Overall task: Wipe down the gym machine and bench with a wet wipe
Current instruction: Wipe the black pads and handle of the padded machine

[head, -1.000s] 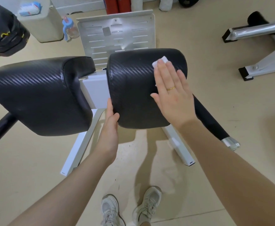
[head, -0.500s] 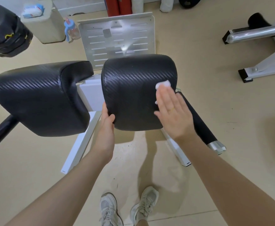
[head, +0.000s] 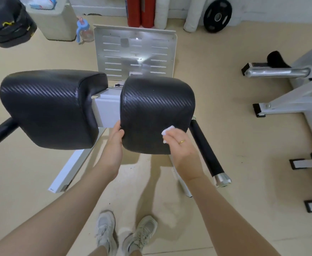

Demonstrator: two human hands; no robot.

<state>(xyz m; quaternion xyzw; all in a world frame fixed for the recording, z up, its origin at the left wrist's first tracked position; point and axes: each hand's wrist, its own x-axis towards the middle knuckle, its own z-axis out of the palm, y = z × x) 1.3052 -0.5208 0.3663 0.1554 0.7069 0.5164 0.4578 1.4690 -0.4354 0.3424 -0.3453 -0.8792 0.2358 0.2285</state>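
A small folded white wet wipe is pressed under the curled fingers of the right hand against the near lower face of the right-hand black carbon-weave vinyl pad. The pad's near left edge is gripped by the left hand. So little wipe is held that it could be lost from the fingers at the pad's rounded edge and dropped to the beige floor below the pad.

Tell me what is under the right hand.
A white wet wipe pokes out from under the right hand, against the right pad. The rest of the wipe is covered.
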